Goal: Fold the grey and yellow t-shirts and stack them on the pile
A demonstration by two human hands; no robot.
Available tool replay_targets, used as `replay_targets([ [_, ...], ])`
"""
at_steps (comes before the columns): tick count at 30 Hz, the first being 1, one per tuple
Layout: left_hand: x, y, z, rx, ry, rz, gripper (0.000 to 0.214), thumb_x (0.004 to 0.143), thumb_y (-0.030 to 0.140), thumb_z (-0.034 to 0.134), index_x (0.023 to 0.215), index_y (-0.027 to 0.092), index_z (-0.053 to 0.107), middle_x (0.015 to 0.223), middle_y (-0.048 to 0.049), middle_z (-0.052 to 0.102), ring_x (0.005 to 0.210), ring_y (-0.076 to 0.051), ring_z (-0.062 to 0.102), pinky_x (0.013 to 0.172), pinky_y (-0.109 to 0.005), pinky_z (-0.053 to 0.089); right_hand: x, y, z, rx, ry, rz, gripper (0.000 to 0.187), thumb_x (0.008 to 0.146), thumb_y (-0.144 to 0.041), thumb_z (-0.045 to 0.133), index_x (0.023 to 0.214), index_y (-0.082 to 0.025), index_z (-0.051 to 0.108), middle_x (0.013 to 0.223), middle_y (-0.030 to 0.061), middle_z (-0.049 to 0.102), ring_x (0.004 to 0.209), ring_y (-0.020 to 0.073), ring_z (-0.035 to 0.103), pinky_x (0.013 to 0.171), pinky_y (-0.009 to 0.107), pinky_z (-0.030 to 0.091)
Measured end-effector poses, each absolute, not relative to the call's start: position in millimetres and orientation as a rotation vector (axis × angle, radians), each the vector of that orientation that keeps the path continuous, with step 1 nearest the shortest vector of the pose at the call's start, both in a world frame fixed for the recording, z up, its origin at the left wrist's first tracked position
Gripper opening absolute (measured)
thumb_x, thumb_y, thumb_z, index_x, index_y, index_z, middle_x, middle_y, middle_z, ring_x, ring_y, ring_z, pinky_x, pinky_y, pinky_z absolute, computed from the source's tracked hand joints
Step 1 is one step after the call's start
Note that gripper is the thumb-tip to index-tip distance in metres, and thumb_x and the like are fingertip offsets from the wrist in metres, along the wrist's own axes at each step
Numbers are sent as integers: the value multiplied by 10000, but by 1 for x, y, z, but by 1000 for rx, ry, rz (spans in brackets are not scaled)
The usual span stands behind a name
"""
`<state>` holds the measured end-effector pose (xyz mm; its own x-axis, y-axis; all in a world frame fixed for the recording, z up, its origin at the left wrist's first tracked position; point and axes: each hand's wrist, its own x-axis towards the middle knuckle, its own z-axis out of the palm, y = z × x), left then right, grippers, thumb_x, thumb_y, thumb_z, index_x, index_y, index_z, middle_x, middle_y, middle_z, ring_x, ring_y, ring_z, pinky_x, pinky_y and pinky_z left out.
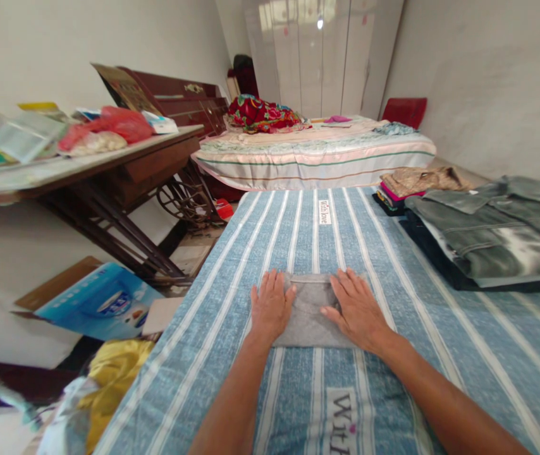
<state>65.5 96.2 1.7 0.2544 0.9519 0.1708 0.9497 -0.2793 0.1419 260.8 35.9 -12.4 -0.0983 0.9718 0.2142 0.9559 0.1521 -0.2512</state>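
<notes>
A grey piece of cloth (pixel 315 316), folded into a flat rectangle, lies on the blue striped bed cover (pixel 293 234) in front of me. My left hand (pixel 271 305) rests flat on its left side, fingers stretched forward. On the right side lies my right hand (pixel 358 309), palm down with the thumb pointing inward. Both hands are open and press on the cloth without gripping it. The cloth's side edges are partly hidden under my hands. What kind of garment it is, I cannot tell.
At the right lie a stack of folded dark green clothes (pixel 511 227) and a smaller pile topped with brown patterned cloth (pixel 422 180). A sewing-machine table (pixel 128 155) with bags stands at the left, above a blue box (pixel 104 300) and yellow cloth (pixel 116 373). Another bed (pixel 317 167) is behind.
</notes>
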Motion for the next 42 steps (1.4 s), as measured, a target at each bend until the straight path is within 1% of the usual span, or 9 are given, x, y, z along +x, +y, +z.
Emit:
replay_targets([
  [6, 66, 94, -1, 2497, 1943, 137, 536, 931, 458, 271, 1361, 155, 372, 1473, -110, 297, 1362, -278, 234, 1032, -591, 260, 261, 37, -23, -1923, -2125, 169, 820, 837, -684, 266, 1380, -81, 382, 1456, 201, 291, 1363, 351, 170, 1093, 490, 151],
  [14, 65, 95, -5, 2484, 1939, 170, 541, 929, 467, 254, 1368, 172, 369, 1472, -109, 302, 1362, -272, 236, 1037, -587, 254, 260, 37, -22, -1934, -2101, 193, 828, 833, -692, 253, 1379, -84, 383, 1459, 195, 288, 1368, 339, 161, 1094, 488, 144],
  [20, 62, 100, -4, 2384, 1931, 251, 510, 940, 429, 244, 1363, 172, 370, 1453, -108, 342, 1352, -249, 269, 1040, -566, 266, 261, 38, -25, -1868, -2041, 215, 814, 824, -688, 307, 1368, -90, 399, 1453, 191, 304, 1363, 338, 183, 1088, 513, 165],
  [22, 62, 100, 0, 2381, 1957, 300, 502, 940, 414, 257, 1365, 171, 368, 1454, -115, 338, 1350, -254, 273, 1027, -563, 293, 264, 38, -25, -1792, -1961, 215, 766, 845, -648, 323, 1365, -91, 398, 1441, 192, 327, 1356, 325, 219, 1081, 510, 205],
  [25, 65, 97, 6, 2482, 1966, 335, 496, 934, 408, 288, 1350, 160, 393, 1458, -124, 326, 1356, -270, 257, 1027, -565, 293, 272, 39, -23, -1657, -1728, 193, 630, 893, -552, 315, 1345, -125, 416, 1384, 174, 424, 1311, 283, 331, 1061, 496, 279],
  [29, 68, 88, 9, 2620, 1928, 288, 491, 929, 411, 318, 1338, 157, 416, 1441, -121, 359, 1346, -266, 280, 1037, -554, 287, 288, 43, -18, -1567, -1455, 196, 519, 911, -486, 314, 1234, -135, 520, 1247, 153, 555, 1198, 251, 473, 1032, 468, 343],
  [34, 67, 81, 2, 2630, 1943, 170, 533, 908, 445, 367, 1352, 153, 399, 1446, -133, 344, 1341, -279, 291, 1031, -560, 293, 305, 46, -17, -1606, -1348, 225, 458, 910, -455, 327, 1133, -152, 588, 1146, 137, 618, 1102, 248, 545, 987, 453, 396],
  [38, 66, 81, -1, 2614, 1948, 135, 544, 903, 454, 370, 1352, 149, 400, 1449, -137, 335, 1342, -276, 289, 1021, -561, 307, 307, 45, -21, -1593, -1509, 140, 401, 920, -399, 327, 1141, -185, 584, 1158, 104, 617, 1143, 234, 517, 1013, 448, 371],
  [42, 67, 81, -2, 2612, 1961, 81, 553, 903, 453, 375, 1360, 143, 390, 1461, -132, 307, 1351, -276, 268, 1031, -552, 295, 298, 42, -25, -1731, -1767, 56, 422, 921, -382, 324, 1205, -170, 552, 1278, 114, 542, 1265, 254, 397, 1058, 480, 290],
])
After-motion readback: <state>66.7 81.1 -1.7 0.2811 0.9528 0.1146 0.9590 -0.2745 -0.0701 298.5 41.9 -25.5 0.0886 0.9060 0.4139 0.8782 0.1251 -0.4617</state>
